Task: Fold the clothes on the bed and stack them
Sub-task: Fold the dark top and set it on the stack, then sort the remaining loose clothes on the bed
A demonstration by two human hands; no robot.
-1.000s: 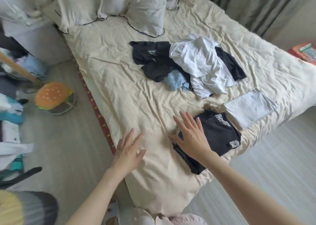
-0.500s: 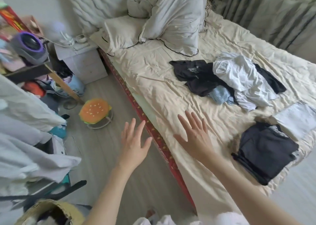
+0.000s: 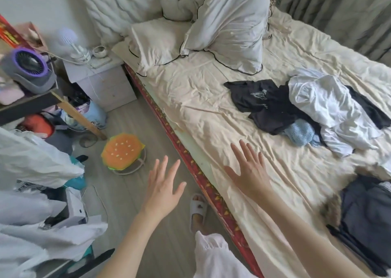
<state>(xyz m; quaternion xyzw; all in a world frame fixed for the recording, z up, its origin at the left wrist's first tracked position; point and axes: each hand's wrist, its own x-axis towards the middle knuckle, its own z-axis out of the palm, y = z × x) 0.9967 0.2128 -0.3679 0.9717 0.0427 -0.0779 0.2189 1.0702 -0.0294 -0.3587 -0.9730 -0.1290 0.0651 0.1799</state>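
A: On the bed (image 3: 211, 100), mid-right, we see the unfolded pile of clothes (image 3: 306, 110); the folded dark garment (image 3: 368, 220) lies at the near right edge.

B: Our right hand (image 3: 249, 169) is over the sheet, our left hand (image 3: 163, 184) over the floor, fingers spread, holding nothing.

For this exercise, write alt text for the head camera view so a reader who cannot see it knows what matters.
Both hands, left hand and right hand, are open and hold nothing above the edge of a cream bed. An unfolded heap of black, white and blue clothes lies further up the bed, and a folded dark garment sits near its right edge.
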